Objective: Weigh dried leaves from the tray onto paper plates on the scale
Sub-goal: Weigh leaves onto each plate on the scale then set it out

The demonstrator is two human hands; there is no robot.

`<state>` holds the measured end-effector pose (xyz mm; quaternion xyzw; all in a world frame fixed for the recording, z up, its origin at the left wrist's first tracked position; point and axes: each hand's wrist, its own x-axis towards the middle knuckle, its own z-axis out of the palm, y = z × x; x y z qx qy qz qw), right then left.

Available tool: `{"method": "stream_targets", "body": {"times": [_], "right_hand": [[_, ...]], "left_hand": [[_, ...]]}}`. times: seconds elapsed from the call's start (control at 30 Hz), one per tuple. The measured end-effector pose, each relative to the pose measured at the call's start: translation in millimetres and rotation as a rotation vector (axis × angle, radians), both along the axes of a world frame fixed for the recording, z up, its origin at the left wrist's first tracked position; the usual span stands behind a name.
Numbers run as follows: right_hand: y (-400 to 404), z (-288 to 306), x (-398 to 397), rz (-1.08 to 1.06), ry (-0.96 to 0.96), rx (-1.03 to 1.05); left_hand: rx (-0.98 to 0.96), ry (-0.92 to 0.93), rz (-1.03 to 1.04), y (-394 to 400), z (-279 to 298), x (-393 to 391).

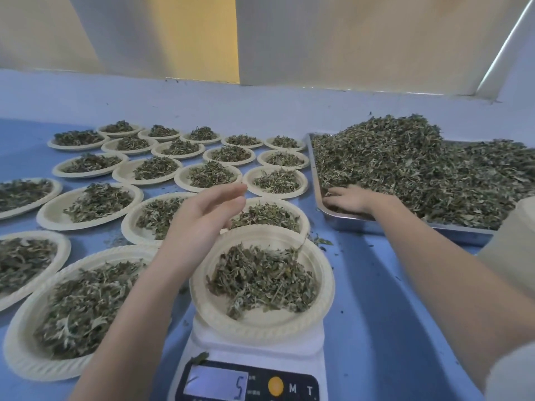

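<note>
Plate (pixel 262 287) sat on scale (pixel 254 354) w/ leaves. Left hand (pixel 202 215) hovered over it, grip spread, empty. Right hand (pixel 351 199) lay in tray (pixel 376 225); grip state unclear. Risk: overshooting weight, spilling onto surface.

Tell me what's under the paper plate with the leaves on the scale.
The paper plate sits on the white scale; its display shows a 5. The plate covers the weighing platform, so that surface can't be seen. A loose leaf lies by the display.
</note>
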<state>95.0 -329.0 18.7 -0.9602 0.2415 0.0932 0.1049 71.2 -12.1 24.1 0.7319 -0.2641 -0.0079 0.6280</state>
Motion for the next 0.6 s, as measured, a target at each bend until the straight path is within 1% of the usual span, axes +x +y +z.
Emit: {"method": "stream_targets", "body": {"times": [0.03, 0.1, 0.3, 0.4, 0.47, 0.6], "right_hand": [[-0.4, -3.7, 1.0, 0.002, 0.038, 0.086], [1.6, -2.3, 1.8, 0.069, 0.060, 0.118], [9.4, 7.5, -14.2, 0.155, -0.077, -0.023], [14.5, -0.9, -20.1, 0.142, -0.088, 0.022], [19.5, -4.2, -22.1, 0.126, -0.089, 0.000], [24.7, -7.9, -28.9, 0.163, -0.165, -0.065]], "left_hand": [[-0.005, 0.005, 0.002, 0.3, -1.2, 0.4], [-0.050, 0.023, 0.014, 1.1, -3.5, 2.4], [-0.150, 0.058, 0.031, 3.3, -2.0, 5.6], [-0.163, 0.057, 0.048, 4.6, -2.0, 4.9], [-0.168, 0.066, 0.067, 4.6, -2.5, 4.2], [-0.179, 0.074, 0.073, 4.5, -3.0, 2.5]]}}
